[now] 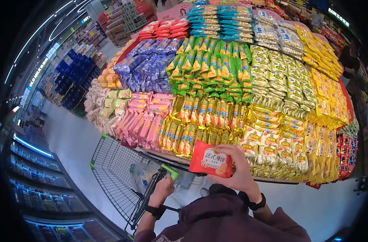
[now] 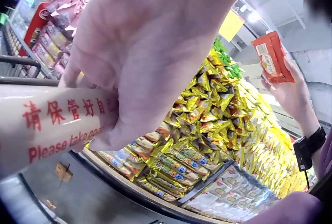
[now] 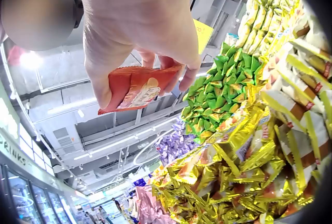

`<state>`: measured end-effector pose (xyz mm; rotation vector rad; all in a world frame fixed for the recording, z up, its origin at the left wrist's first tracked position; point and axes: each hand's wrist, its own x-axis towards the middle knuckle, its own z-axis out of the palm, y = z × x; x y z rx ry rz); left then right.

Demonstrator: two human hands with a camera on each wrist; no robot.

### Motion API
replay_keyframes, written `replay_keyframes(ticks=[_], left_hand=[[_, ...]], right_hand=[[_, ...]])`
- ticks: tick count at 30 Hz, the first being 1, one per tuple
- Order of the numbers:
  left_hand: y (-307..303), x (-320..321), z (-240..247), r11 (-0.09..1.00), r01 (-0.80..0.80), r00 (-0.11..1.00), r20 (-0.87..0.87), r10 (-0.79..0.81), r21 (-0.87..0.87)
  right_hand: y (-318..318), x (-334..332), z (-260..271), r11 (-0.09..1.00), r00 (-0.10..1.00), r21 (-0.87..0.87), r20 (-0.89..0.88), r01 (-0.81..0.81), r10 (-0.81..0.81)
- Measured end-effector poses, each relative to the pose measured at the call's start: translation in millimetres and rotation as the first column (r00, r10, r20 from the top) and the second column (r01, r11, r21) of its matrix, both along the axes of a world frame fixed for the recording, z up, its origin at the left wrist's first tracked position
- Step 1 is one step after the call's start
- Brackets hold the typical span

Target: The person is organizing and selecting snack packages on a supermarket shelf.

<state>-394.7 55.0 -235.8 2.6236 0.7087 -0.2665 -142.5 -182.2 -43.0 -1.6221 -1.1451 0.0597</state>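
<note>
My right hand (image 1: 243, 175) holds up a small red snack packet (image 1: 200, 156) with a white label, thumb and fingers pinching its sides. In the right wrist view, the packet (image 3: 122, 91) hangs between thumb and fingertips, above the heaped snacks. My left hand (image 1: 163, 189) grips the handle of a shopping cart (image 1: 105, 161) near its green end piece (image 1: 170, 172). Close up in the left wrist view, its fingers wrap around the pale handle (image 2: 52, 125) printed in red. Inside the cart is a clear plastic container (image 1: 140, 177).
A wide display in front holds stacked gold packets (image 1: 184, 137), pink packets (image 1: 141, 127), green packets (image 1: 216, 66) and purple packets (image 1: 147, 64). Its front edge runs just beyond the cart. Lit refrigerated cases (image 1: 47, 193) line the left side across the floor (image 1: 67, 137).
</note>
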Motion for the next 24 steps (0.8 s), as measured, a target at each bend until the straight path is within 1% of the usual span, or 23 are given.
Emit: replay_keyframes(ticks=[2,4,6,9,10,12,13,14,16,19,22,23,24], left_hand=[[0,4,22,1.000,-0.013,1.000,-0.017,0.013,0.008],[13,3,20,0.999,0.009,0.998,-0.067,-0.012,-0.041],[22,1,20,0.999,0.031,0.999,-0.044,-0.032,-0.021],[36,-1,19,0.999,-0.007,0.996,-0.091,0.002,-0.053],[42,-1,20,0.995,-0.035,0.993,-0.119,0.023,-0.096],[53,-7,8,0.997,-0.022,0.999,-0.039,0.020,-0.067],[60,-10,6,0.997,-0.016,0.996,-0.094,0.008,-0.076],[66,-12,4,0.993,-0.039,0.996,-0.089,0.030,-0.108],[78,-15,3,0.991,-0.007,1.000,-0.020,0.005,-0.134],[96,-22,-3,0.980,-0.033,0.999,-0.019,0.030,-0.197],[114,-18,14,0.976,0.025,0.993,-0.111,-0.050,-0.216],[121,-20,11,0.973,0.037,0.991,-0.116,-0.064,-0.227],[128,-24,6,0.966,0.045,0.994,-0.086,-0.069,-0.253]], right_hand=[[12,3,6,0.999,0.999,0.005,0.013,-0.041,0.041],[21,8,6,0.997,0.996,0.004,0.022,-0.082,0.082],[28,11,4,0.995,0.994,-0.006,0.034,-0.104,0.104],[38,11,0,0.992,0.993,-0.037,0.018,-0.119,0.120],[41,14,-1,0.993,0.993,-0.043,0.025,-0.111,0.113],[46,15,-1,0.993,0.995,-0.062,0.019,-0.099,0.100],[50,16,-3,0.993,0.995,-0.063,0.016,-0.095,0.096],[54,15,-5,0.993,0.995,-0.064,0.009,-0.097,0.098],[65,12,-8,0.996,0.998,-0.060,-0.003,-0.070,0.070],[86,4,-10,0.997,0.999,-0.068,0.007,-0.031,0.032],[116,-11,-7,0.996,0.999,-0.084,0.050,-0.017,0.022],[127,-17,-6,0.997,0.999,-0.075,0.021,-0.023,0.024],[138,-21,-4,0.997,0.999,-0.073,0.026,-0.025,0.027]])
